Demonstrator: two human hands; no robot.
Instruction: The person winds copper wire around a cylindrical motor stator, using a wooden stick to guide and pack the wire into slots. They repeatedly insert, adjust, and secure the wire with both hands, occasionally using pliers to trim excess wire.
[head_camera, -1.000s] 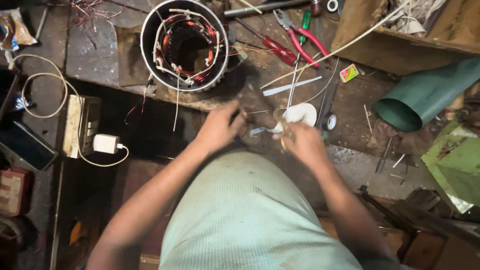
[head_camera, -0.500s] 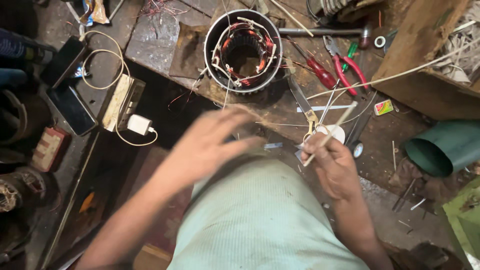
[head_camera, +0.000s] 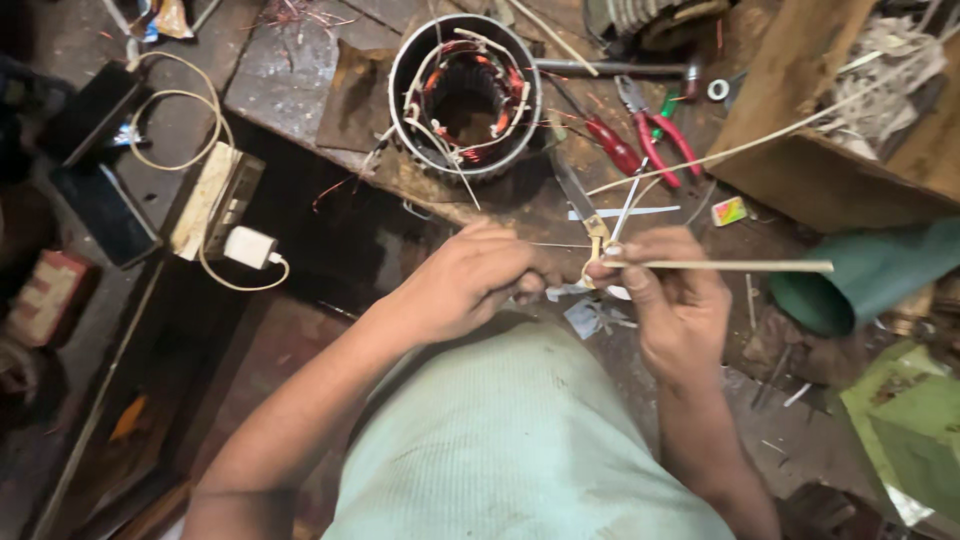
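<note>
My right hand (head_camera: 670, 300) pinches a thin pale stick (head_camera: 740, 266) that points off to the right, and scissors (head_camera: 585, 215) with yellowish handles hang at its fingers. My left hand (head_camera: 470, 280) is closed just left of it, fingertips meeting the right hand's, gripping something small that I cannot make out. Both hands hover above my lap in a pale green shirt. Beyond them on the bench stands a round motor stator (head_camera: 465, 95) with copper windings and loose white leads.
Red-handled pliers (head_camera: 645, 135) lie right of the stator. A wooden box (head_camera: 800, 150) and a green tube (head_camera: 870, 280) are on the right. On the left sit a white charger (head_camera: 245, 245) with cable, a power strip (head_camera: 205, 200) and dark boxes.
The view has shifted so the stator sits more centred. My left hand, blurred and open half a second ago, has closed against the right hand. The stick now points right.
</note>
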